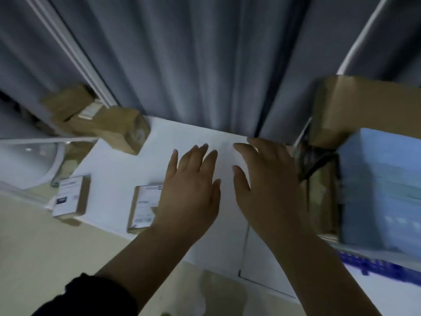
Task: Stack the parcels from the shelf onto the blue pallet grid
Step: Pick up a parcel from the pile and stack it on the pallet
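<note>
Far left, a small labelled parcel (69, 196) sits at the white shelf (118, 160) edge, a second parcel (144, 207) half hidden under the left hand (190, 190). Both hands flat, fingers spread, holding nothing. Right hand (268, 188) beside brown boxes (364, 103); blue pallet grid (373, 265) peeks lower right.

Two hands show, the left hand (190, 192) and the right hand (268, 190), both empty with spread fingers (193, 156). Left of the hands lie two small labelled boxes (69, 197) (144, 208). Beyond those sit two brown parcels (68, 100) (120, 130). Right of the hands stand one large cardboard box (364, 106) and one blue box (382, 185).
</note>
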